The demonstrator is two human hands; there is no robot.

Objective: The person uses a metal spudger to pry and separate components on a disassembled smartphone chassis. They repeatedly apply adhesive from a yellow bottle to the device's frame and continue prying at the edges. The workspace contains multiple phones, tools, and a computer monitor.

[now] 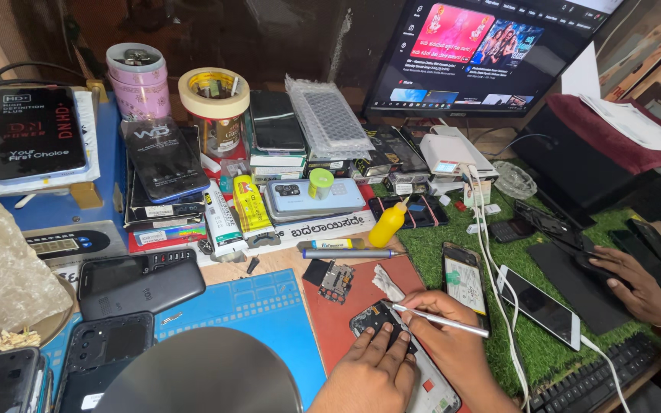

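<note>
Red-brown mat (330,325) carries the opened phone (403,359); your left hand (369,375) presses flat on it, fingers open; your right hand (453,348) pinches a silver tool (437,319) over its top.

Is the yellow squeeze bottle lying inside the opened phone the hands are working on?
No, the yellow squeeze bottle stands farther back on the bench, clear of the opened phone under the left hand and right hand.
</note>
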